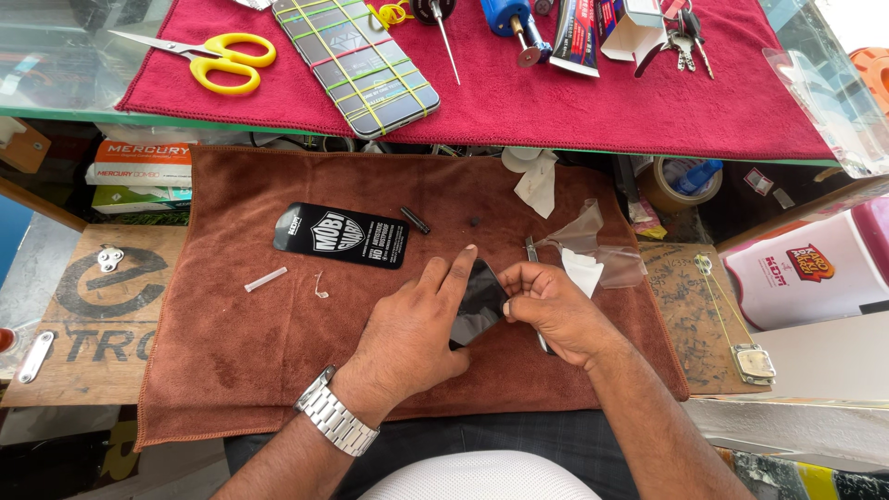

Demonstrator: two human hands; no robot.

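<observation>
Phone lies tilted, top away-right, between left hand and right hand.

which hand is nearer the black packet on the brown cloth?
Left. The left hand lies just below the black packet, index finger stretched beside its right end; the right hand sits farther right, past the phone.

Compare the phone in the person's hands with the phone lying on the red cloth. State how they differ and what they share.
The held phone sits on the brown cloth, gripped by the left hand and right hand; the banded phone lies untouched on the red cloth. The held phone is bare; the banded phone is wrapped in yellow, green and red rubber bands. The held phone is mostly hidden; the banded phone shows nearly whole. Both are dark, flat slabs.
</observation>
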